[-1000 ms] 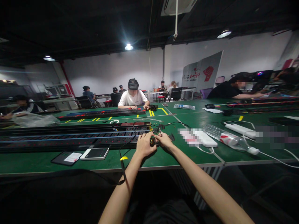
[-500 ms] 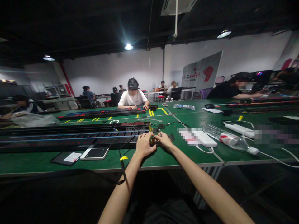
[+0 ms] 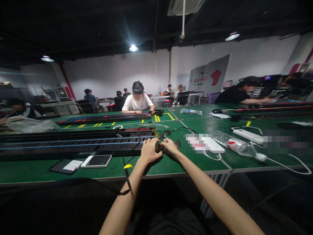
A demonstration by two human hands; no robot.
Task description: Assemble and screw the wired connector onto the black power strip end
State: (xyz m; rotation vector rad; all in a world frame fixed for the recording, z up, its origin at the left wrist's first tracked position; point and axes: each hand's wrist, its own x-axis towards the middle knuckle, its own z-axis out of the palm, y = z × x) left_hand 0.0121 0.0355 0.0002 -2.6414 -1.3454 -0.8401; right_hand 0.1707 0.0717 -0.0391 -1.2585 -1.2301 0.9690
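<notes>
The left hand (image 3: 150,150) holds a small wired part (image 3: 158,148) between thumb and fingers. This part is at the right end of a long black rail (image 3: 119,147), on the green table (image 3: 156,170). The right hand (image 3: 171,147) touches the same part from the other side; I cannot tell if its fingers are closed. A white phone (image 3: 96,161) lies before the rail.
</notes>
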